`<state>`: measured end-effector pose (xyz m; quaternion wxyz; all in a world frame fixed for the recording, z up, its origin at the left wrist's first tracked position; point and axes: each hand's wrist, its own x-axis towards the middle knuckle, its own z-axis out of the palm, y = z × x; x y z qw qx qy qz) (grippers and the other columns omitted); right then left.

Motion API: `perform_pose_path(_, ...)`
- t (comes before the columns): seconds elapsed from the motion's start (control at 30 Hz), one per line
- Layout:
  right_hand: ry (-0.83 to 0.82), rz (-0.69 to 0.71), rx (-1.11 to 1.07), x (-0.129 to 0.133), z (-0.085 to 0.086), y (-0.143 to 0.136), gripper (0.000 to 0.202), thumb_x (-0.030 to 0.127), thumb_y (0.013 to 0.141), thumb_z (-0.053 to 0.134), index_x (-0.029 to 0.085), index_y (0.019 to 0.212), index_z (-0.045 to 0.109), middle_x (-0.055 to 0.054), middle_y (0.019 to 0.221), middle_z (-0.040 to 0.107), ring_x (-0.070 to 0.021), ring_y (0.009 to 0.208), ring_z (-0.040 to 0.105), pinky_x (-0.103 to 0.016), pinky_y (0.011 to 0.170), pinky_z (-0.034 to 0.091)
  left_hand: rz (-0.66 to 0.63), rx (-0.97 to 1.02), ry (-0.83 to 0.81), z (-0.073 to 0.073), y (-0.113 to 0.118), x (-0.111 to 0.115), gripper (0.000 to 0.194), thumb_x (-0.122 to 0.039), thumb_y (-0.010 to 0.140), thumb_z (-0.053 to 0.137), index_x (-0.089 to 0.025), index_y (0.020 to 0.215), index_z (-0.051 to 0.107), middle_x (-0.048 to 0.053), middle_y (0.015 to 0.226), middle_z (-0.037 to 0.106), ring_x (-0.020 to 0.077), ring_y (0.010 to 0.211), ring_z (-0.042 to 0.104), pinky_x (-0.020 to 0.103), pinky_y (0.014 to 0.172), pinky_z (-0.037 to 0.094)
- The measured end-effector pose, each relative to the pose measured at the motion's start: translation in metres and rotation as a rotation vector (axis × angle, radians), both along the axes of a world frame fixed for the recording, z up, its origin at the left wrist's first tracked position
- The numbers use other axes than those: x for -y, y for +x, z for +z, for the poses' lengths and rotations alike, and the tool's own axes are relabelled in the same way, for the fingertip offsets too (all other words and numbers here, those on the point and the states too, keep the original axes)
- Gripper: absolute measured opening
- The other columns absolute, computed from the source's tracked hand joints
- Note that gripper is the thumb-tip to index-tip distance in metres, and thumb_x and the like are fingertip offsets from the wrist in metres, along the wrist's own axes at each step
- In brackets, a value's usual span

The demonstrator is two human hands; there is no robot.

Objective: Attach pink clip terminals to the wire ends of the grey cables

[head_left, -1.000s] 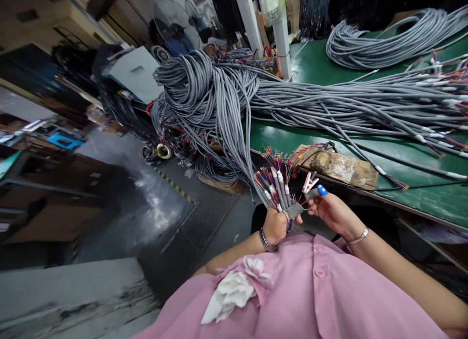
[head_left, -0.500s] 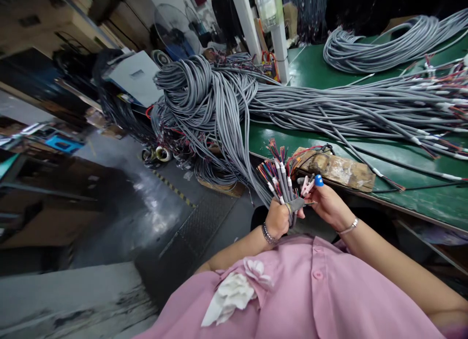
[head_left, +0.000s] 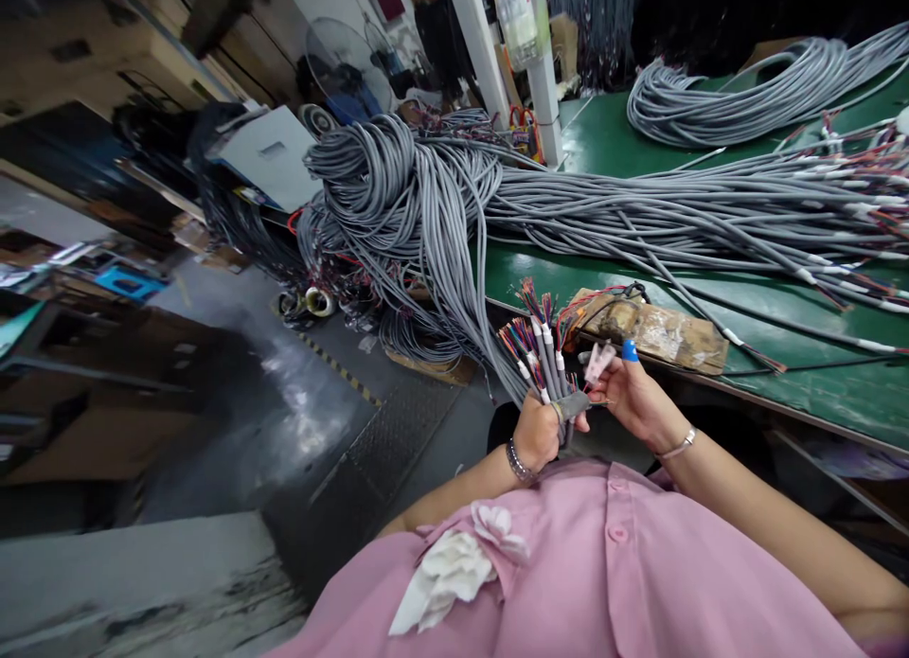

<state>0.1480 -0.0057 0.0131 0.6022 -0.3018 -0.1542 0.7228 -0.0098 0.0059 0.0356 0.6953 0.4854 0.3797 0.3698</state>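
Note:
My left hand [head_left: 538, 433] is closed around a bundle of grey cables [head_left: 550, 357], held upright just above my lap. White bands and fanned-out coloured wires show at the cable tops. A grey wrap covers one finger of this hand, and its thumb is partly hidden behind the cables. Just right of the bundle, my right hand [head_left: 634, 400] has a blue cover on its raised thumb. A pink clip [head_left: 600, 363], slightly blurred, sits at its fingers, which seem to hold it. Thin wire ends lie close to those fingertips.
A worn wooden block [head_left: 650, 329] with dark wires lies at the edge of the green table [head_left: 802, 393]. Behind it stretches a long heap of grey cables [head_left: 603, 199]. A cable coil [head_left: 753, 90] lies at the back right. White posts [head_left: 543, 109] stand behind the heap.
My right thumb has shifted slightly right, away from the bundle. The pink clip has tilted and moved a little. My left hand keeps its hold on the cables, slightly lower left.

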Motion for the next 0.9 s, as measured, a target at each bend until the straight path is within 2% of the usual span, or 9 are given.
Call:
perform_pose_path(0.13, 0.003, 0.032, -0.018, 0.001, 0.002, 0.003, 0.046, 0.064, 0.082, 0.056, 0.019, 0.084, 0.067, -0.003, 0.076, 0.064, -0.0133, 0.065, 0.057, -0.026, 0.062, 0.048, 0.022, -0.009, 0.045, 0.001, -0.005, 0.006, 0.026, -0.03, 0.075, 0.068, -0.012, 0.056, 0.066, 0.004, 0.051, 0.062, 0.0139, 0.05, 0.057, 0.027, 0.055, 0.045)
perform_pose_path(0.3, 0.031, -0.085, 0.129, 0.001, 0.006, 0.002, 0.024, 0.043, 0.081, 0.069, 0.02, 0.083, 0.068, -0.001, 0.075, 0.063, -0.0111, 0.064, 0.054, -0.024, 0.062, 0.046, 0.125, 0.022, 0.054, 0.003, -0.001, 0.005, 0.026, -0.03, 0.076, 0.067, -0.013, 0.056, 0.065, 0.003, 0.051, 0.06, 0.0136, 0.051, 0.057, 0.025, 0.055, 0.044)
perform_pose_path(0.47, 0.026, -0.076, 0.142, 0.004, 0.011, -0.001, 0.03, 0.048, 0.084, 0.063, 0.018, 0.081, 0.068, -0.002, 0.076, 0.063, -0.0103, 0.063, 0.053, -0.022, 0.058, 0.045, 0.19, 0.046, 0.027, 0.004, 0.009, 0.003, 0.027, -0.031, 0.075, 0.069, -0.014, 0.055, 0.064, 0.002, 0.051, 0.06, 0.013, 0.05, 0.056, 0.026, 0.056, 0.045)
perform_pose_path(0.63, 0.006, -0.085, 0.171, 0.004, 0.013, -0.004, 0.021, 0.039, 0.082, 0.068, 0.018, 0.083, 0.068, -0.001, 0.076, 0.063, -0.0109, 0.065, 0.055, -0.023, 0.06, 0.046, 0.212, 0.062, 0.009, 0.004, 0.012, 0.003, 0.027, -0.03, 0.074, 0.069, -0.014, 0.054, 0.063, 0.002, 0.049, 0.059, 0.0129, 0.047, 0.054, 0.026, 0.053, 0.044)
perform_pose_path(0.7, 0.01, -0.102, 0.175, 0.004, 0.01, -0.005, 0.023, 0.041, 0.083, 0.066, 0.018, 0.084, 0.068, -0.001, 0.076, 0.062, -0.0114, 0.065, 0.054, -0.024, 0.06, 0.045, 0.218, 0.06, 0.012, 0.003, 0.011, 0.003, 0.027, -0.029, 0.075, 0.069, -0.014, 0.053, 0.062, 0.002, 0.049, 0.059, 0.0128, 0.047, 0.054, 0.025, 0.052, 0.043)
perform_pose_path(0.83, 0.069, -0.18, 0.262, 0.004, 0.001, -0.006, 0.04, 0.055, 0.088, 0.054, 0.018, 0.086, 0.069, -0.003, 0.075, 0.062, -0.0129, 0.066, 0.053, -0.026, 0.061, 0.045, 0.205, 0.063, 0.025, 0.002, 0.008, 0.004, 0.027, -0.027, 0.076, 0.068, -0.014, 0.053, 0.063, 0.003, 0.049, 0.06, 0.0134, 0.049, 0.056, 0.025, 0.054, 0.043)
perform_pose_path(0.9, 0.093, -0.168, 0.272, 0.004, -0.001, -0.007, 0.044, 0.059, 0.086, 0.053, 0.018, 0.085, 0.069, -0.004, 0.074, 0.061, -0.0134, 0.065, 0.052, -0.027, 0.062, 0.045, 0.195, 0.049, 0.025, 0.002, 0.008, 0.004, 0.028, -0.028, 0.076, 0.068, -0.014, 0.053, 0.063, 0.003, 0.05, 0.06, 0.0136, 0.05, 0.057, 0.026, 0.054, 0.043)
